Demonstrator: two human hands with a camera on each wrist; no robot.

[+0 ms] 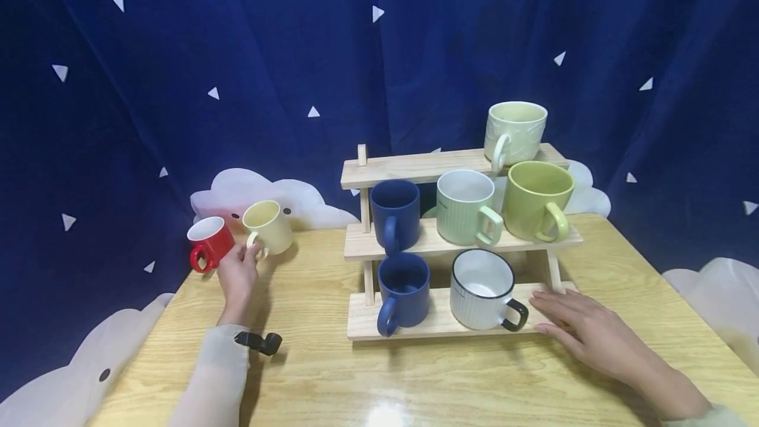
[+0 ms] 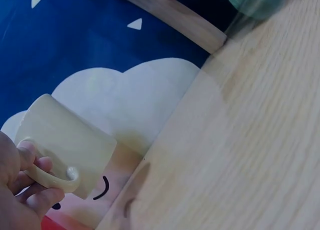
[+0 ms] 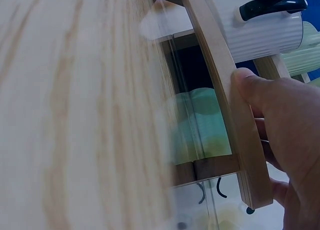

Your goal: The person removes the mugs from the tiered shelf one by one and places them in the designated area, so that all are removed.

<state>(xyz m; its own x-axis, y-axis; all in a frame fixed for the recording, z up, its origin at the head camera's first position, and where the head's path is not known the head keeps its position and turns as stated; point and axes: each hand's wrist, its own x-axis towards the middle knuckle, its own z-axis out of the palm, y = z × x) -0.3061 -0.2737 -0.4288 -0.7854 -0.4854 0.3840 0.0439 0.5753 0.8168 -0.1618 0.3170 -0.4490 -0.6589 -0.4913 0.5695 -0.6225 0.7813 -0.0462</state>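
At the table's far left, my left hand (image 1: 238, 275) pinches the handle of a pale yellow mug (image 1: 269, 226). In the left wrist view, thumb and fingers close round the mug's handle (image 2: 55, 180); its base seems slightly raised from the table. Just left of that hand stands a red mug (image 1: 210, 242) with a white inside. My right hand (image 1: 593, 331) holds the right end of the bottom board of a three-tier wooden rack (image 1: 415, 167). The right wrist view shows the thumb (image 3: 247, 80) on the board's front edge and other fingers partly hidden behind it.
Two dark blue mugs (image 1: 404, 292), a white mug with black rim (image 1: 483, 292), a mint mug (image 1: 465, 209), a green mug (image 1: 536, 203) and a cream mug (image 1: 516, 130) stand on the rack. A blue curtain (image 1: 284, 51) hangs behind the wooden table (image 1: 308, 374).
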